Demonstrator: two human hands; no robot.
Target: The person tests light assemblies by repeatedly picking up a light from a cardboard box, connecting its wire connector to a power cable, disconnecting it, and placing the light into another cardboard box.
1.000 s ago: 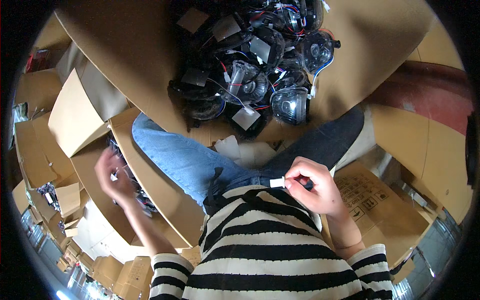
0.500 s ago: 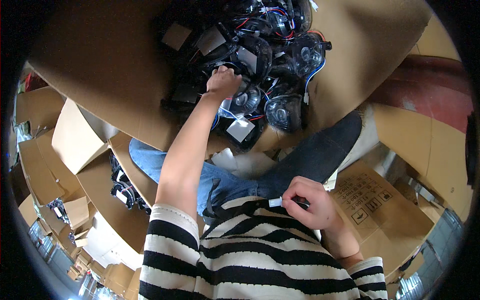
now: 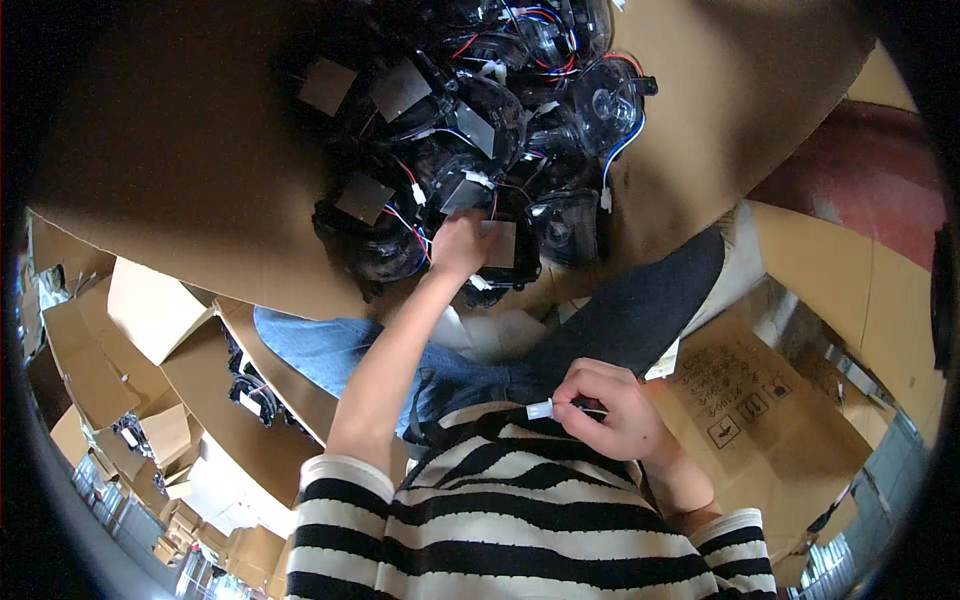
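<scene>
1 small white plastic connector (image 3: 540, 410) is pinched in the right hand (image 3: 622, 412) at the waist. the left hand (image 3: 462, 245) touches the heaped clear-and-black round lamps (image 3: 566, 228), grip seemingly hidden, so i cannot tell; several white plugs (image 3: 606, 199) hang loose.

Blk print (image 3: 712, 372), 3 boxed pictograms (image 3: 750, 406), on brn cardbd box (image 3: 790, 462), rt
</scene>
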